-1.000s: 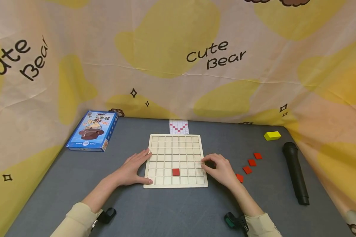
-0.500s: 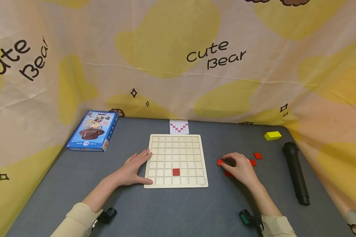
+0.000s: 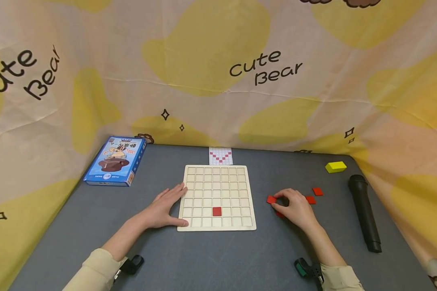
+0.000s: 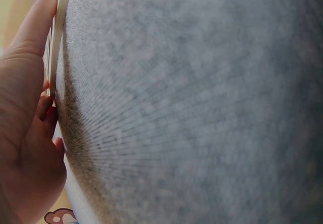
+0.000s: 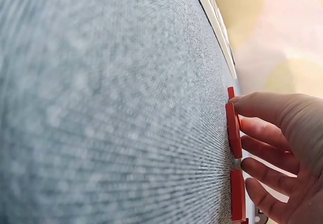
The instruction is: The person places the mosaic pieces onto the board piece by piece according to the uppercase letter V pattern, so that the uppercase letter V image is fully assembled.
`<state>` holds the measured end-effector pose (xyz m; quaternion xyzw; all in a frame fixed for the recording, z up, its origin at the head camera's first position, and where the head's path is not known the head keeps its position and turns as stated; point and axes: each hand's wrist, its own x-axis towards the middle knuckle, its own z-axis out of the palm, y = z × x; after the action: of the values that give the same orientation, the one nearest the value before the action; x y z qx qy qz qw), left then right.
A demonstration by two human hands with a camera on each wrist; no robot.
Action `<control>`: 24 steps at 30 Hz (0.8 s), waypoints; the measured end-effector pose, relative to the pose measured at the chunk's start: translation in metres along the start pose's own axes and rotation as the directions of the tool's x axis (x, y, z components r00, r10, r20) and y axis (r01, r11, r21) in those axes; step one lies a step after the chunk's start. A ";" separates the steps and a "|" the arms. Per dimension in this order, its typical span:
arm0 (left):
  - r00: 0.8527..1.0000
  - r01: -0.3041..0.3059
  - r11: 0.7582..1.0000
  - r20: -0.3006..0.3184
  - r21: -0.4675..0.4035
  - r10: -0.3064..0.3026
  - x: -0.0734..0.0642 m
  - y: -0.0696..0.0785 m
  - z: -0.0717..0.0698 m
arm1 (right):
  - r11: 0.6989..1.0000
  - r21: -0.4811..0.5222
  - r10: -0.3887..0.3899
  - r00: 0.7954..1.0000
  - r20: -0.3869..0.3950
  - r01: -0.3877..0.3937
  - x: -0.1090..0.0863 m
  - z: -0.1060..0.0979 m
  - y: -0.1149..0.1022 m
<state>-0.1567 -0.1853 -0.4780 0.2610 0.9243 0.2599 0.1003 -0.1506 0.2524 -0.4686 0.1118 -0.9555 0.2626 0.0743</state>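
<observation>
In the head view, a pale wooden grid board (image 3: 217, 226) lies flat, with one red square tile (image 3: 217, 211) in a cell of its second row from the front. My left hand (image 3: 160, 208) rests spread along the board's left side, the fingertips and thumb on its edge; the left wrist view shows the thumb (image 4: 35, 27) against the rim. Right of the board, my right hand (image 3: 295, 206) pinches a loose red tile (image 3: 271, 199) between thumb and index finger, low over the table. A second red tile (image 3: 280, 214) is partly hidden under this hand. In the right wrist view, red tiles (image 5: 237, 196) stand near the fingers.
More red tiles (image 3: 317, 191) lie beyond the right hand. A yellow block (image 3: 336, 167) and a black microphone (image 3: 365, 214) are at the far right. A patterned card (image 3: 220, 156) touches the board's back, and a blue box (image 3: 114, 161) lies at back left. A printed cloth hangs behind.
My right hand has moved right from the board's right edge to the loose red tiles and has settled on one. My left hand has stayed on the board.
</observation>
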 end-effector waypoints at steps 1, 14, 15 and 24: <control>1.000 0.000 1.000 -0.001 0.000 0.000 0.000 0.000 0.000 | 1.000 -0.001 -0.001 1.000 -0.002 0.001 0.000 0.000 0.000; 1.000 -0.002 1.000 0.004 0.000 0.002 0.000 -0.001 0.000 | 0.991 0.119 -0.053 0.998 -0.014 0.055 0.011 0.017 -0.025; 1.000 -0.002 1.000 0.004 -0.001 0.002 0.000 -0.001 -0.001 | 0.990 0.128 -0.061 0.998 -0.009 0.062 0.012 0.019 -0.029; 1.000 0.000 1.000 0.004 0.002 0.000 -0.001 0.001 -0.001 | 0.971 0.214 -0.114 0.993 0.042 0.103 0.024 0.038 -0.066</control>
<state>-0.1562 -0.1856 -0.4770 0.2614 0.9244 0.2585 0.1017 -0.1603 0.1733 -0.4641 0.1781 -0.9163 0.3552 0.0505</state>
